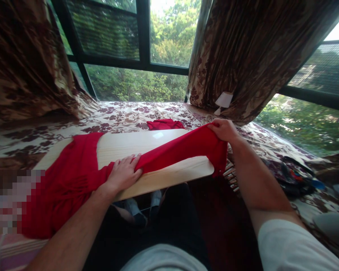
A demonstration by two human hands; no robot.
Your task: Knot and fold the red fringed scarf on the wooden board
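A long red cloth (pixel 175 152) stretches across a pale wooden board (pixel 164 180); I cannot tell what kind of garment or scarf it is. My left hand (pixel 125 174) presses on its narrow part near the middle of the board, and the strip comes out between thumb and fingers. My right hand (pixel 223 130) pinches the strip's far end, raised above the board's right end. A short piece of the cloth hangs down below that hand. At the left, the wide, bunched part drapes over the board and its near edge.
A second red fabric piece (pixel 164 124) lies behind the board on a floral-covered ledge (pixel 124 111). A small white lamp (pixel 224 101) stands by the curtain (pixel 214 52). A dark bag (pixel 293 177) sits at right. My feet (pixel 135 210) show below the board.
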